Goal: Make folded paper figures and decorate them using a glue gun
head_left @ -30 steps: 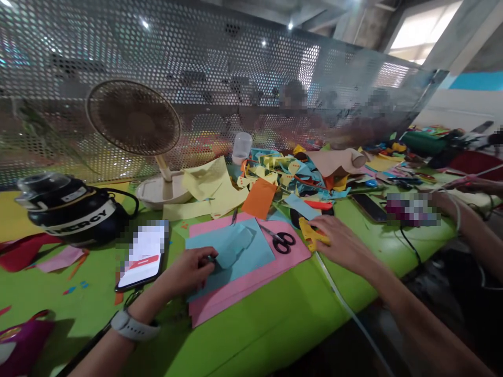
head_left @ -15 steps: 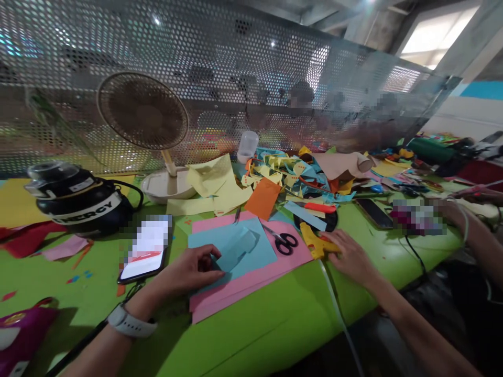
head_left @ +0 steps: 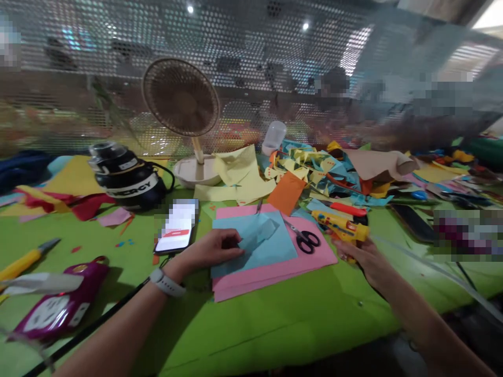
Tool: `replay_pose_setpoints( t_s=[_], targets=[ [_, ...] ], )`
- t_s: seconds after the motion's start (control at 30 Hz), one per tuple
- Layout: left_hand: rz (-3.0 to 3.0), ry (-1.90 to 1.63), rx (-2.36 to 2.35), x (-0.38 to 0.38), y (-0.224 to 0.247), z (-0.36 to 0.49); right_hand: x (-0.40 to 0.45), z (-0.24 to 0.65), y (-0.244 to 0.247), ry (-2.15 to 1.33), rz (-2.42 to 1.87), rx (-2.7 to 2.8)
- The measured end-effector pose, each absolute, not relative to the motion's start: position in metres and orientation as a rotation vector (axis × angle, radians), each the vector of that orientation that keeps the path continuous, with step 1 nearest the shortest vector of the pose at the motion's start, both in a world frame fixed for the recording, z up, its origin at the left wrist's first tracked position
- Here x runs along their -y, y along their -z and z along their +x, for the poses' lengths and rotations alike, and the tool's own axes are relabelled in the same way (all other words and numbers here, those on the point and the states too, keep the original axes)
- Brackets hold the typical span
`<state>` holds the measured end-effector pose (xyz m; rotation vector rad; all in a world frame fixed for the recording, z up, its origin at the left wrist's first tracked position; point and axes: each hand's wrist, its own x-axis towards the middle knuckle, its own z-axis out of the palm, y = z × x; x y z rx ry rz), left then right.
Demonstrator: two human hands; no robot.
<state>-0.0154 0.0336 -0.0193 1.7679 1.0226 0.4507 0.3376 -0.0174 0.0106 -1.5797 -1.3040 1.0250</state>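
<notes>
A small folded blue paper piece (head_left: 259,235) lies over a blue sheet (head_left: 275,254), which rests on pink paper (head_left: 251,283). My left hand (head_left: 216,247) has thumb and fingers closed on the left end of the folded piece. On the right, my right hand (head_left: 356,252) is wrapped round the handle of a yellow glue gun (head_left: 340,225), lifted with its nozzle to the left. Black-handled scissors (head_left: 307,242) lie on the pink paper between my hands. An orange paper (head_left: 286,192) is just behind the sheets.
A lit phone (head_left: 177,226), black bottle (head_left: 131,180) and small fan (head_left: 181,97) stand left and behind. Paper scraps (head_left: 314,165) pile at the back. A dark phone (head_left: 412,222) lies right; a purple device (head_left: 66,298) lies front left on the green table (head_left: 243,335).
My right hand has gripped the glue gun and raised it off the table. The view has turned left, bringing in more of the purple device. My left hand stays at the blue piece.
</notes>
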Motion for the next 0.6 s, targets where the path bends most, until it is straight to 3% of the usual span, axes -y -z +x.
replay_pose_setpoints(
  t_s=[0.27, 0.6],
  targets=[
    [1.420, -0.603, -0.982, -0.039, 0.011, -0.017, -0.004, 0.260, -0.016, -1.453, -1.300, 1.596],
    [1.240, -0.619, -0.822, -0.035, 0.016, -0.023, -0.005, 0.241, -0.005, -1.444, -1.348, 1.813]
  ],
)
